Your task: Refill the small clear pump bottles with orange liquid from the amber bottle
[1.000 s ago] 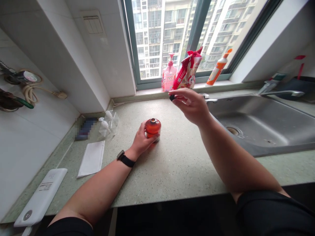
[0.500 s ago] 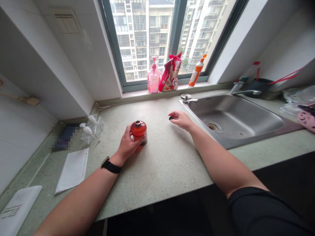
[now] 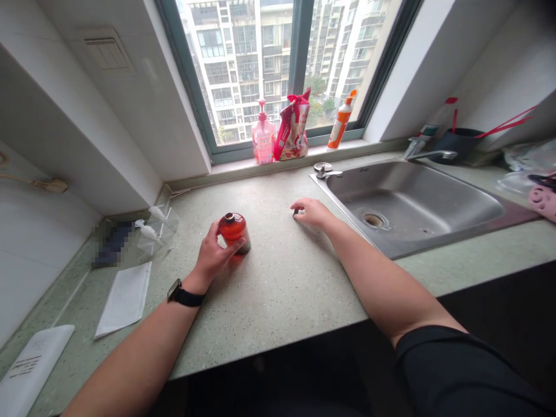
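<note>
An amber bottle (image 3: 232, 230) with a round shoulder and an uncapped dark neck stands upright on the counter. My left hand (image 3: 212, 250) is wrapped round it from the left, fingers behind and thumb in front. To the right, my right hand (image 3: 311, 212) pinches a small black cap (image 3: 296, 214) low over the counter, close to the sink's left edge. Whether the cap touches the surface I cannot tell. The bottle and the right hand are well apart.
A steel sink (image 3: 417, 174) fills the right side. On the sill stand a pink pump bottle (image 3: 263, 139), a red bag (image 3: 293, 130) and an orange-white bottle (image 3: 340, 124). At left lie clear pump bottles (image 3: 152, 234), a white sheet (image 3: 124, 298) and a white packet (image 3: 35, 362).
The view has shifted slightly, so everything sits a little further left. My right hand has dipped a little with the black cap. My left hand keeps its hold on the bottle.
</note>
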`<state>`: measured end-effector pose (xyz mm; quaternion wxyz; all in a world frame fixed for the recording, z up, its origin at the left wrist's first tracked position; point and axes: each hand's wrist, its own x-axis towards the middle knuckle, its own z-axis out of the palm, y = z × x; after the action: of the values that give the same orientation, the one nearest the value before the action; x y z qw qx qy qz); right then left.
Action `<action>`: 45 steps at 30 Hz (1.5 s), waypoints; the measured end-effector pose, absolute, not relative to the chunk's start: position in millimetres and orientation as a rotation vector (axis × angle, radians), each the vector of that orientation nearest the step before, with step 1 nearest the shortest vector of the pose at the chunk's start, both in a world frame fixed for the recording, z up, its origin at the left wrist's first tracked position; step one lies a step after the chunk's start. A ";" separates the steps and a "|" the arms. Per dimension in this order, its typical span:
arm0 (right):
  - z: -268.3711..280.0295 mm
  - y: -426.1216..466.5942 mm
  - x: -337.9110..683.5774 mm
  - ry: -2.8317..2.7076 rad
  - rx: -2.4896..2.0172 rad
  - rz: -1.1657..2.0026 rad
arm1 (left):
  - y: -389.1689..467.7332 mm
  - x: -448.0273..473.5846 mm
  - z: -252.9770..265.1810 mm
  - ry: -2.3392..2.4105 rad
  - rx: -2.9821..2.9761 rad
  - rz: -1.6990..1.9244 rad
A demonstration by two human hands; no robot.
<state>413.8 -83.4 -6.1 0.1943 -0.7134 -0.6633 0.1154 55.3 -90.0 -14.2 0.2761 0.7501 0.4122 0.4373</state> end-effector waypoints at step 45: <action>14.6 -96.8 404.8 -1.499 -1.494 -0.064 | -46.6 83.0 42.4 0.933 2.390 1.208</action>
<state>404.8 -96.8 14.6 0.4898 -0.6151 -0.6173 -0.0264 83.0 -46.6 42.4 0.1525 0.8329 0.3253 0.4209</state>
